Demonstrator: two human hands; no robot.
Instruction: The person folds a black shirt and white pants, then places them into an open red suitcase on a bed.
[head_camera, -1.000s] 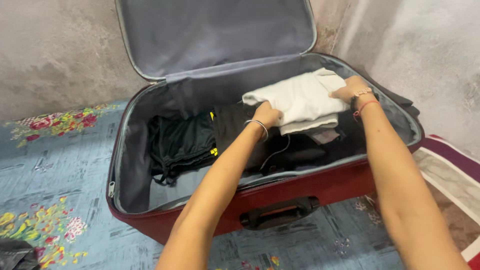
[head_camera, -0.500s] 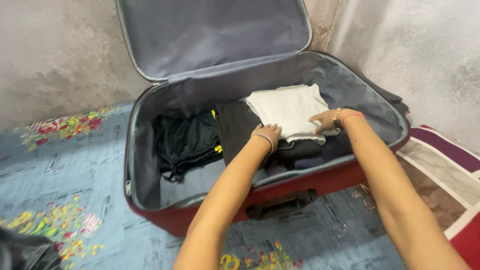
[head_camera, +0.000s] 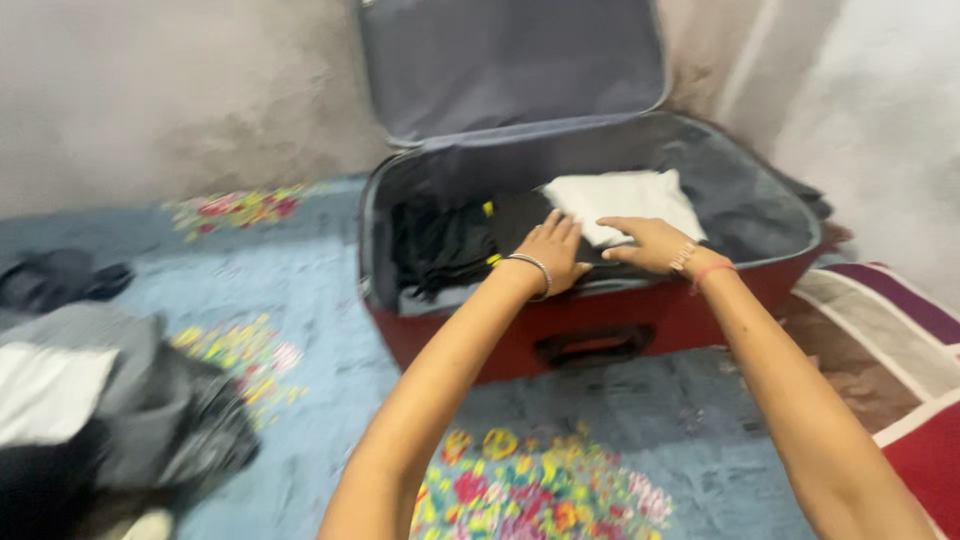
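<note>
An open red suitcase (head_camera: 690, 305) with a grey lining lies on a blue floral sheet, its lid (head_camera: 510, 60) propped up against the wall. Inside it a folded white garment (head_camera: 625, 195) rests on dark folded clothes (head_camera: 440, 245). My left hand (head_camera: 552, 250), with a bangle at the wrist, lies flat on the dark clothes just left of the white garment. My right hand (head_camera: 650, 243), with a bracelet and a red thread, lies flat at the white garment's near edge. Neither hand grips anything.
A pile of grey, white and black clothes (head_camera: 90, 400) lies on the sheet at the left. Another dark garment (head_camera: 55, 280) lies further back. A striped mat (head_camera: 900, 330) is at the right. Walls stand close behind the suitcase.
The view has swung right and pulled back, revealing the clothes pile at left. Both hands have let go of the white garment, which now lies flat in the suitcase, and drawn toward its near edge.
</note>
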